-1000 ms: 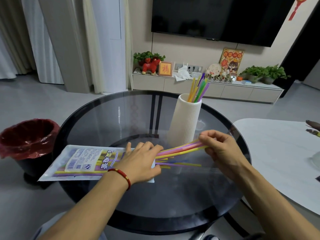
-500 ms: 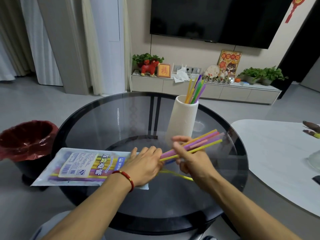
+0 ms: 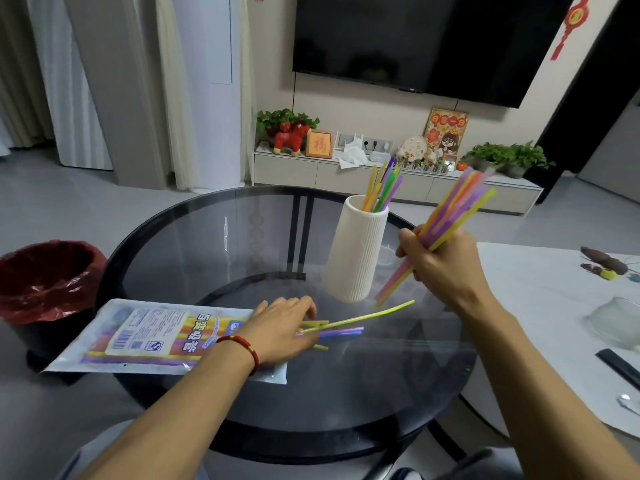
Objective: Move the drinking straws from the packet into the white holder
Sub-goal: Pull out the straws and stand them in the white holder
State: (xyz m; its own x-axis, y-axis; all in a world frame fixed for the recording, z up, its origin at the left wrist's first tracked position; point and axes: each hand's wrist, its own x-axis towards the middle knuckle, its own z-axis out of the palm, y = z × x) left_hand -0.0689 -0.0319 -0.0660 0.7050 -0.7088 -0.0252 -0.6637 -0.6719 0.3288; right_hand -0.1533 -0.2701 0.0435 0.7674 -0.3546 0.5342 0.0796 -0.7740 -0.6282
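So this one's partway through, I'd say. The white holder stands toward the far right edge of the round glass desk, and it already has a handful of straws poking out the top, yellow, green, purple, orange. That part's done.

The right hand grips a fresh bunch of straws, fingers curled round the middle of the bundle so the tips fan up and to the right and the lower ends hang down just beside the holder's base. The bunch is off to the right of the holder's mouth, not over it yet, so it looks like this lot goes in next.

What's left: a few loose straws lie on the glass near the middle of the desk, sticking out from the open end of the packet, and I can see more coloured ones through the plastic, so the bag isn't empty. The packet lies flat along the near left edge of the desk.

The left hand rests palm down on the packet's open end, fingers spread loosely, tips touching the loose straws. It's pressing rather than pinching, as far as I can tell, probably pinning the bag in place.
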